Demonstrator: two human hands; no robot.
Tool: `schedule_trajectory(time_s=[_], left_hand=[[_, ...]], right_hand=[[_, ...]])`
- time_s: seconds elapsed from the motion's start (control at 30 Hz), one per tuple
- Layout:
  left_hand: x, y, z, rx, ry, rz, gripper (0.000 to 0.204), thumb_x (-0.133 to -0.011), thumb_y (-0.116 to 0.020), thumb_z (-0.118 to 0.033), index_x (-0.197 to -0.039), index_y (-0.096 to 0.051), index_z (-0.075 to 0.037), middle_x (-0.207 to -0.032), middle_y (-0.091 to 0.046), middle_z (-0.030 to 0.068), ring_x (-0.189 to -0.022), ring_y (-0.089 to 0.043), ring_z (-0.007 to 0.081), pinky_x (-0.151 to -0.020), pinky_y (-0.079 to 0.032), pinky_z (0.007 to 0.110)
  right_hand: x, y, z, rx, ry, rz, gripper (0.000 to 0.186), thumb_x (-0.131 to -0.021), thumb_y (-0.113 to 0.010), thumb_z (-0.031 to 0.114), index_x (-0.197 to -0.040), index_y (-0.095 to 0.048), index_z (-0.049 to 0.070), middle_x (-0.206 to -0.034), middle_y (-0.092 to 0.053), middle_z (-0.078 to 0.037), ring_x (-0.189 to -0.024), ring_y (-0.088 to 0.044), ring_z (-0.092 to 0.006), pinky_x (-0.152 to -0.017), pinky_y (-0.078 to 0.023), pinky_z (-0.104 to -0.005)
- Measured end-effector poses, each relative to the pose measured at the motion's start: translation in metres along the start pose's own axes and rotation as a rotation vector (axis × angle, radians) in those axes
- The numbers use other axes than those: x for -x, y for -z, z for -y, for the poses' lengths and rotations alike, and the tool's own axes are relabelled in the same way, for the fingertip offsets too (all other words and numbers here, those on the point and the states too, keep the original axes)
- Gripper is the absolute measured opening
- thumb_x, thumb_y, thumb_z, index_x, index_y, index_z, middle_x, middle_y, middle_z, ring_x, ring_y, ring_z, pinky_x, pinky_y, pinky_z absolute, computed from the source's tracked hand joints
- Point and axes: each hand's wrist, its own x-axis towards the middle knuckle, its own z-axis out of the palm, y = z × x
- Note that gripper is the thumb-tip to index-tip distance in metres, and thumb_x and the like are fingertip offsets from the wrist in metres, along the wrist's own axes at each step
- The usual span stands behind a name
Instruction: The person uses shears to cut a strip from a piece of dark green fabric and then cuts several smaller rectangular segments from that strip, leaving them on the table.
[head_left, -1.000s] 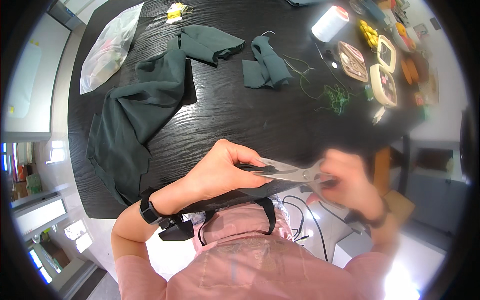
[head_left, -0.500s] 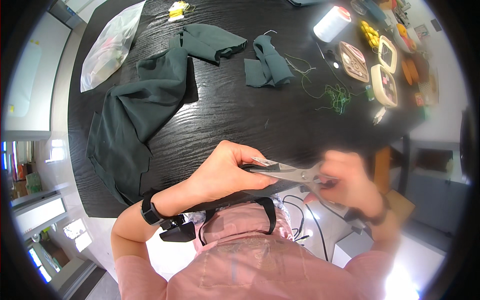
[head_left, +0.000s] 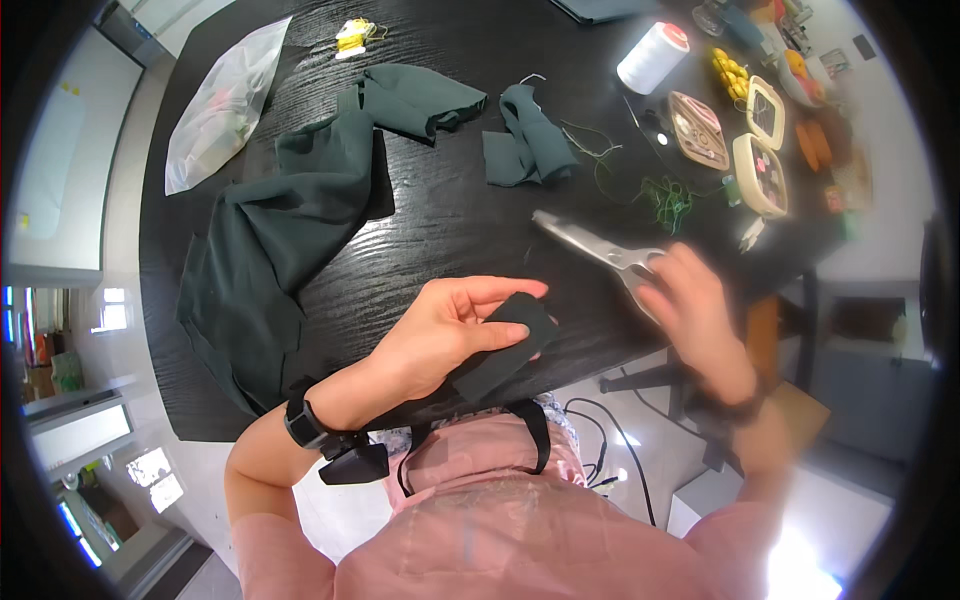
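Note:
A small dark green fabric piece (head_left: pixel 500 362) is pinched between the thumb and fingers of my left hand (head_left: pixel 440 325), near the table's front edge. My right hand (head_left: pixel 690 305), slightly blurred, grips metal scissors (head_left: pixel 590 243) by their handles. The scissor blades look closed and point up and left over the black table, apart from the fabric. A large dark green cloth (head_left: pixel 285 215) lies crumpled on the left. Beyond it rests another folded green piece (head_left: pixel 420 100), and a smaller rolled green piece (head_left: pixel 530 135) sits near the middle.
Tangled green thread (head_left: pixel 668 202) lies right of centre on the black table (head_left: pixel 430 240). Past it are an open sewing kit case (head_left: pixel 762 178), a tan tool case (head_left: pixel 697 130) and a white thread spool (head_left: pixel 653 58). A clear plastic bag (head_left: pixel 225 110) and yellow thread (head_left: pixel 352 38) lie far left.
The scissors have moved from the fabric in my left hand, up and away over the table, and their blades have closed. The small fabric piece now shows flat in my left hand.

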Motion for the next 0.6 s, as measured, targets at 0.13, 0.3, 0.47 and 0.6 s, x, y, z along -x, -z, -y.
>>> schedule_trajectory(time_s=[0.13,0.3,0.47,0.6], left_hand=[[-0.003,0.004,-0.003,0.098,-0.018,0.026,0.056,-0.082,-0.05,0.014,-0.137,-0.043,0.002,-0.127,-0.058,0.0178,-0.113,-0.06,0.0214,-0.101,-0.045,0.029],[-0.005,0.009,-0.004,0.275,-0.06,0.045,0.062,-0.082,-0.046,0.014,-0.141,-0.036,0.001,-0.136,-0.05,0.0188,-0.125,-0.051,0.0233,-0.107,-0.04,0.032],[-0.007,0.009,-0.001,0.264,-0.15,0.018,0.064,-0.083,-0.044,0.013,-0.145,-0.031,-0.001,-0.14,-0.046,0.0183,-0.128,-0.048,0.0234,-0.108,-0.039,0.034],[-0.007,0.005,-0.001,0.201,-0.285,0.109,0.069,-0.086,-0.042,0.013,-0.149,-0.022,-0.006,-0.144,-0.041,0.0179,-0.13,-0.045,0.0237,-0.107,-0.04,0.034]], right_hand=[[-0.008,-0.002,-0.002,-0.062,-0.013,0.044,0.024,-0.08,-0.069,0.008,-0.098,-0.057,0.0,-0.086,-0.051,-0.012,-0.076,-0.054,-0.0306,-0.065,-0.045,-0.0366],[-0.015,-0.004,-0.009,0.081,0.088,-0.027,0.025,-0.08,-0.068,0.007,-0.102,-0.057,0.0,-0.092,-0.055,-0.012,-0.083,-0.055,-0.0316,-0.071,-0.045,-0.0387],[-0.019,-0.004,-0.013,0.252,0.2,-0.085,0.028,-0.079,-0.068,0.006,-0.106,-0.059,0.002,-0.094,-0.059,-0.011,-0.084,-0.056,-0.0309,-0.076,-0.045,-0.0414],[-0.021,-0.001,-0.004,0.322,0.156,-0.113,0.031,-0.078,-0.069,0.006,-0.107,-0.061,0.003,-0.095,-0.061,-0.01,-0.088,-0.058,-0.0307,-0.081,-0.045,-0.0392]])
